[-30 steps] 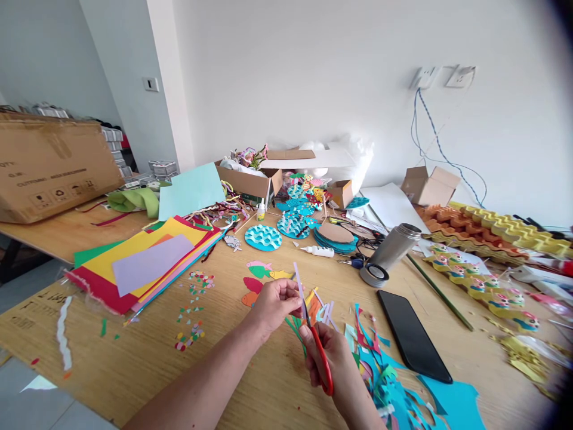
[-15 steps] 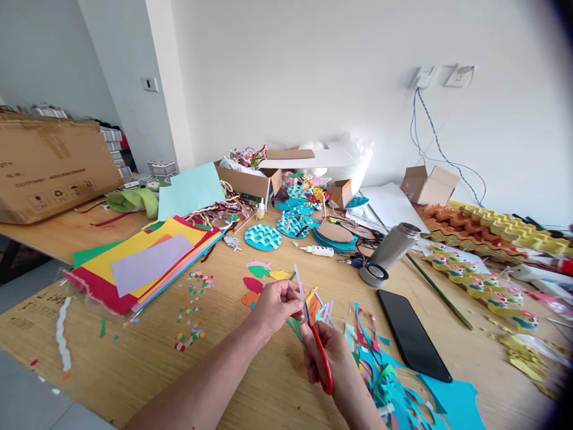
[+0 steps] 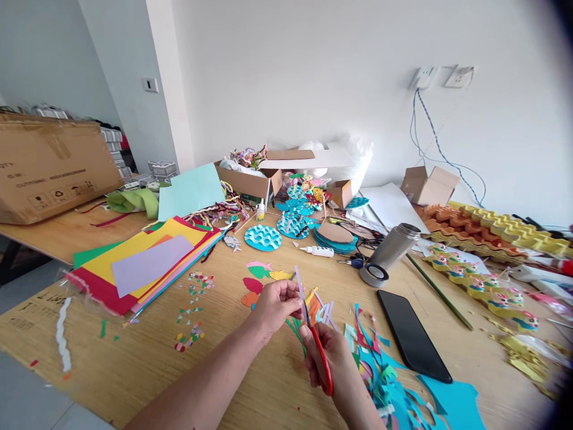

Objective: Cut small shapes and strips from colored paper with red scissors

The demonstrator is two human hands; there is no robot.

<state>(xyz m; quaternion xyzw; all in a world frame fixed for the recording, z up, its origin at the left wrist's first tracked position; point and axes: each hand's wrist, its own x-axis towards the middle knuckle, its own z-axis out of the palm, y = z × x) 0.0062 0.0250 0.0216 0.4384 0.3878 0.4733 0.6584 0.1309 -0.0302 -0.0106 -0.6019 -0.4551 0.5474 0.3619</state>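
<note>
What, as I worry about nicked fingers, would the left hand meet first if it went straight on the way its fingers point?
Most likely the red-handled scissors in the right hand: their blades show just beyond the fingertips of the left hand, by the lilac strip. The gap in depth is unclear.

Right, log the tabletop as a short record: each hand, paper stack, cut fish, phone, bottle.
left hand: pinching purple strip
right hand: holding red-handled scissors
paper stack: left side, purple sheet on top
paper fish: beyond left hand
phone: right of scissors, screen dark
steel bottle: beyond phone, tilted
</note>
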